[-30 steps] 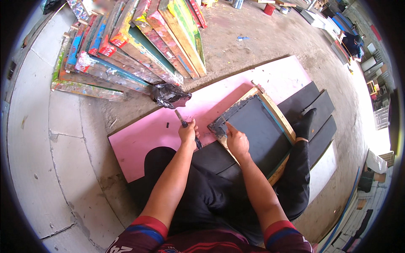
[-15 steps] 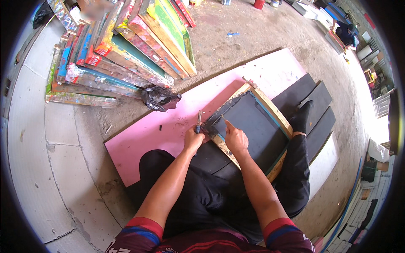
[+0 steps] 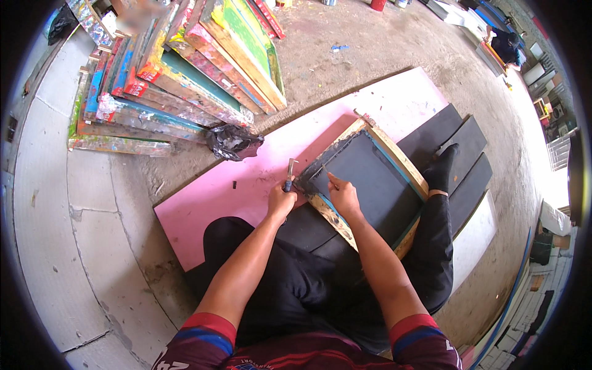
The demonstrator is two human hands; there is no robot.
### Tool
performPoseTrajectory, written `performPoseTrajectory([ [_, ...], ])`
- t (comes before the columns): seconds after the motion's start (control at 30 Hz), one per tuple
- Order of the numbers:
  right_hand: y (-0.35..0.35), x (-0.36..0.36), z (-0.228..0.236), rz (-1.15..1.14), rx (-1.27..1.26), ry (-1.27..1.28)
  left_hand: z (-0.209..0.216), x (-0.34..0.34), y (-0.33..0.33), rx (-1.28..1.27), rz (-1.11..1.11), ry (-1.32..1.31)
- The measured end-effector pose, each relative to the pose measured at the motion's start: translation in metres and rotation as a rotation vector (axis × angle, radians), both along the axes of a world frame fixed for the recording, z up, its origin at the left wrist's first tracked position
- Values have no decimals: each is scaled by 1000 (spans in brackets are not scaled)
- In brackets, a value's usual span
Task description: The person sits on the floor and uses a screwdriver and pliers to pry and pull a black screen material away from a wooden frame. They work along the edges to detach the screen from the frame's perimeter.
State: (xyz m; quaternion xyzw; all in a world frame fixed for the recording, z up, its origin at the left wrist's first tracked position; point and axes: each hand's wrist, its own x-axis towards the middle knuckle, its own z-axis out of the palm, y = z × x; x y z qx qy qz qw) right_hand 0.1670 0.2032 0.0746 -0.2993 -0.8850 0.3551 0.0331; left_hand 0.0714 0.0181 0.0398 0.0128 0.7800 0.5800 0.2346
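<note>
A wooden screen-printing frame (image 3: 399, 157) with a dark mesh lies tilted across my lap and the boards, its far left inner edge lined with dark residue. My left hand (image 3: 282, 202) is closed round the dark handle of a hand tool with a bent metal head (image 3: 290, 168), held upright just left of the frame. Over the mesh, near its left corner, my right hand (image 3: 343, 196) pinches a thin stick-like piece (image 3: 325, 169) pointing at the dark edge. Its exact kind is too small to tell. My foot (image 3: 441, 166) rests by the frame's right side.
Under the frame lie a pink board (image 3: 209, 191) and several black panels (image 3: 462, 148). Paint-stained frames (image 3: 179, 86) stand stacked at the upper left, beside a crumpled black plastic bag (image 3: 231, 142). Another person (image 3: 505, 46) bends over at the far right.
My right hand and its thin piece have shifted slightly along the mesh near the frame's left corner. The left hand keeps its hold on the hand tool, nearly still.
</note>
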Motion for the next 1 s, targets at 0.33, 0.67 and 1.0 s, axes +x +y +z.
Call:
performPoseTrajectory([
  [0.33, 14, 3, -9, -35, -253, 26, 14, 0, 0, 8, 4, -87],
  [0.67, 15, 5, -1, 67, -43, -14, 21, 1, -4, 0, 10, -92],
  [1.0, 32, 1, -24, 6, -436, 187, 16, -3, -1, 19, -5, -64],
])
